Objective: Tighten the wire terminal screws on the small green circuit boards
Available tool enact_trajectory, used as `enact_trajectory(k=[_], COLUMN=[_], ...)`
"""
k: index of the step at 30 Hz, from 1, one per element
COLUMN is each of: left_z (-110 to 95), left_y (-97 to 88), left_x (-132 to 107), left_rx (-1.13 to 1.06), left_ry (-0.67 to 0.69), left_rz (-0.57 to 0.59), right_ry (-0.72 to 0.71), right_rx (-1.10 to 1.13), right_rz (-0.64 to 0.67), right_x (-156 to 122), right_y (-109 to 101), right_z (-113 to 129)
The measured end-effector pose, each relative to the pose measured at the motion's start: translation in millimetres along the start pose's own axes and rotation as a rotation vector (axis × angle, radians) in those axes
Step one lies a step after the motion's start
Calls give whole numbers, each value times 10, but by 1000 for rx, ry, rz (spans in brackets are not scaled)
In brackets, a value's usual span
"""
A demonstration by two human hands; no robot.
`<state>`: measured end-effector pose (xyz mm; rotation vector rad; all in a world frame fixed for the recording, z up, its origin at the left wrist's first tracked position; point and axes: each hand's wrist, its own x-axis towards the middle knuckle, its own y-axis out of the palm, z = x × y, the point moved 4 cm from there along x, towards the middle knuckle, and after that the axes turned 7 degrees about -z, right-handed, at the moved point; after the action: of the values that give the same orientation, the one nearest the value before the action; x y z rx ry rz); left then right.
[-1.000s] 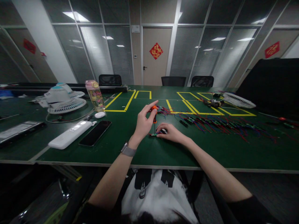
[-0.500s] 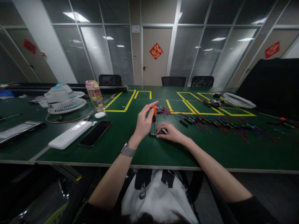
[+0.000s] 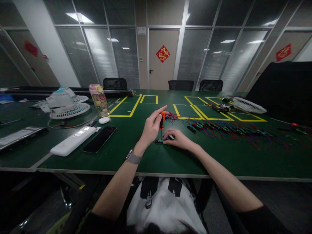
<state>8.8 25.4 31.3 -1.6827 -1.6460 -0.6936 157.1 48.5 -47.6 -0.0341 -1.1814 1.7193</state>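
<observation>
From afar I saw a green table (image 3: 109, 162) marked with yellow tape (image 3: 121, 116), bearing a small circuit board (image 3: 159, 141), many strewn wired boards (image 3: 191, 129), a black smartphone (image 3: 99, 139) and a pink-lidded bottle (image 3: 100, 104).

The red diamond (image 3: 162, 53) on the middle door (image 3: 163, 76) reads 招财进宝 in gold; the right-hand red sign (image 3: 283, 52) reads 福 — the left-hand red sign (image 3: 31, 48) is illegible.

screwdriver handle (image 3: 162, 121): orange, black | circuit board (image 3: 159, 141): green | tabletop (image 3: 128, 139): dark green
</observation>
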Motion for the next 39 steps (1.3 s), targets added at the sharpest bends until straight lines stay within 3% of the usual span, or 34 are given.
enact_trajectory(k=[7,12,19,25,31,36,39], left_z=[21,32,10,24,45,37,29], left_y=[-60,-30,-52,-29,-54,-35,-45], left_x=[-4,-7,-9,7,6,18,13], left_rx=[197,44,197,-5,93,-28,15], left_ry=[63,15,51,4,33,-1,5], left_rz=[-146,-60,-127,-48,-125,-62,-86], right_ry=[-5,9,5,9,2,1,2], right_rx=[-6,-19,-2,-14,-18,-21,-19], right_rz=[-11,2,1,8,13,17,13], right_x=[2,5,7,4,4,5,2], right_y=[8,-2,2,2,14,12,6], right_z=[4,23,11,6,-23,-15,-3])
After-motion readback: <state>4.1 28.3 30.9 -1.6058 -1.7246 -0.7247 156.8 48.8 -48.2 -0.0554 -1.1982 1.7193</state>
